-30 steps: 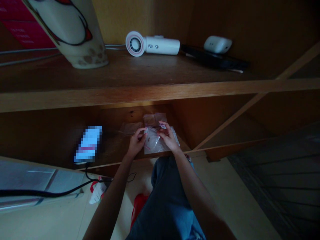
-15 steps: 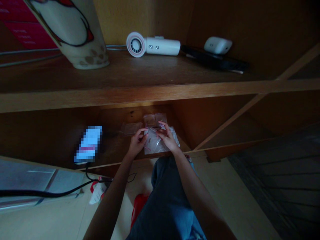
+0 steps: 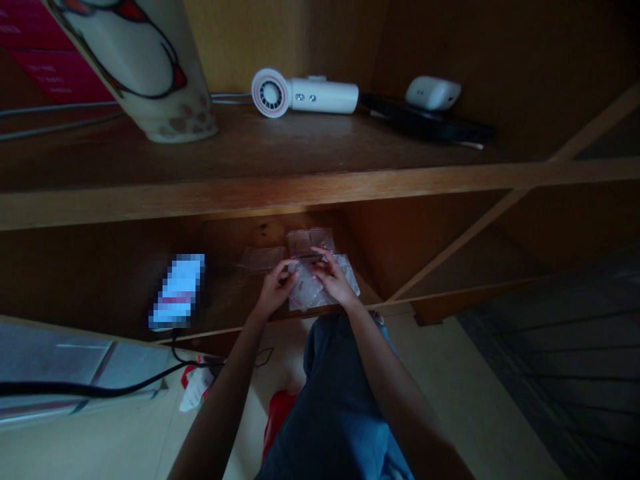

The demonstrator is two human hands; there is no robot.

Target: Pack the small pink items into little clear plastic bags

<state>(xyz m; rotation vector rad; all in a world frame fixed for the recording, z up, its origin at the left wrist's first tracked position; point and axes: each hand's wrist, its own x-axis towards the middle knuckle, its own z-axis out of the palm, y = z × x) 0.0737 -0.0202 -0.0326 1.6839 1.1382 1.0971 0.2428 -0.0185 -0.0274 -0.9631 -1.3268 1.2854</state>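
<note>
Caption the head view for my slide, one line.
Left hand and right hand hold a clear plastic bag on a wooden shelf.

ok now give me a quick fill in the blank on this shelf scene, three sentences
The left hand and the right hand are both on a clear plastic ____.
The white hair dryer rests on the ____ wooden shelf.
The bright pixelated device lies to the person's ____ of the hands.

Missing words: bag; upper; left
</note>
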